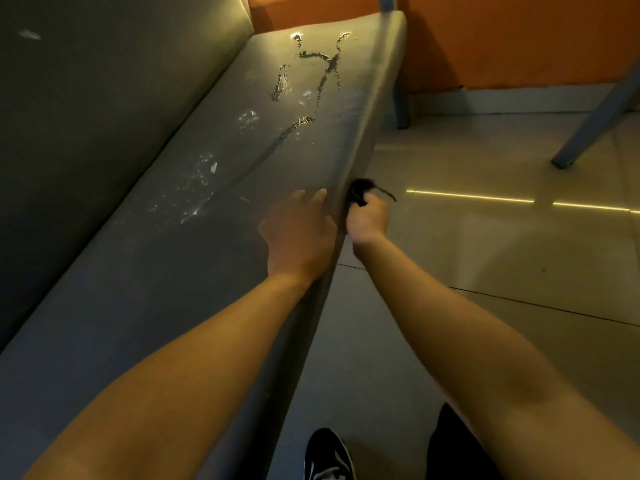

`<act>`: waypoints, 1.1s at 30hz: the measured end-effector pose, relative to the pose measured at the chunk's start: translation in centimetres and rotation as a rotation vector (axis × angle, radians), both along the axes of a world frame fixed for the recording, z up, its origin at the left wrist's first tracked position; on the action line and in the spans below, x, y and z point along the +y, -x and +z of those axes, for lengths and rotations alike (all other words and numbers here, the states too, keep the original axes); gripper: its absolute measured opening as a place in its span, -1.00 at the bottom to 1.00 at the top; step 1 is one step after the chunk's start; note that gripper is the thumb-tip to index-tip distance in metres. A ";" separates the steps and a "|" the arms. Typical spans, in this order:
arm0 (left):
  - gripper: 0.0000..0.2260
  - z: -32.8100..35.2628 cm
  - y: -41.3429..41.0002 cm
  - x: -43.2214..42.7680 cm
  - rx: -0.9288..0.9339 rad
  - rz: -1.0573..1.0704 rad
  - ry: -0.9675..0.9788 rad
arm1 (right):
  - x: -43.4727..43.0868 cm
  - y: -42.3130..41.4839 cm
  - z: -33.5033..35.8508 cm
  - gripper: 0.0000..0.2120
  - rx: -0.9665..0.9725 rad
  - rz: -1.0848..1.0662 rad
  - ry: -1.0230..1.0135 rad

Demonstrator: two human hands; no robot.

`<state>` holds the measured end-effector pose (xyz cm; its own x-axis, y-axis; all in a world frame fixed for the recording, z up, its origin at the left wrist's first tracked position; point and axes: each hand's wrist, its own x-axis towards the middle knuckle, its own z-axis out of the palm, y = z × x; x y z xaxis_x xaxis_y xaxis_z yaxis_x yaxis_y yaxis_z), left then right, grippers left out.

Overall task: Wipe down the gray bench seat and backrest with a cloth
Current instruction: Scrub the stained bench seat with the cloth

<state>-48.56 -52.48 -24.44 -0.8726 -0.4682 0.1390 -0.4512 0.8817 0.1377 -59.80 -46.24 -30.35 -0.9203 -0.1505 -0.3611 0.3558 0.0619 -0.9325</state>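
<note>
The gray bench seat (194, 258) runs from the near left to the far middle, with its backrest (86, 109) rising on the left. Wet streaks and droplets (311, 74) glisten on the far part of the seat. My left hand (299, 233) rests flat on the seat near its front edge, fingers straight. Just right of it, my right hand (367, 221) grips a dark bunched cloth (360, 190) against the seat's front edge (349, 174), a thin loose end sticking out to the right.
Pale floor tiles (485, 237) spread to the right of the bench, with a bright light strip (471, 196) reflected on them. A gray bench leg (401, 105) and a slanted metal leg (595, 116) stand by the orange wall (502, 39). My black shoe (327, 455) is at the bottom.
</note>
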 end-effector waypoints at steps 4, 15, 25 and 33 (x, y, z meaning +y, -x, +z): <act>-0.55 -0.3 0.1 -0.1 -0.007 0.000 0.006 | 0.3 0.9 2.4 -0.82 -0.047 -0.046 0.061; -0.54 -0.4 0.0 0.2 -0.002 0.030 0.031 | 2.0 -4.0 1.4 -0.75 0.083 -0.012 0.031; -0.54 -0.6 0.2 0.2 -0.005 0.031 0.054 | 2.1 -5.9 2.2 -0.82 0.016 -0.026 0.148; -0.55 -0.4 0.0 0.0 0.002 0.004 0.027 | 2.7 -2.2 3.0 -0.71 -0.059 -0.127 0.155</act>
<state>-48.56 -52.49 -24.87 -0.8707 -0.4674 0.1533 -0.4541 0.8835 0.1150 -57.56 -43.55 -27.40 -0.9135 -0.0929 -0.3960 0.4055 -0.1296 -0.9049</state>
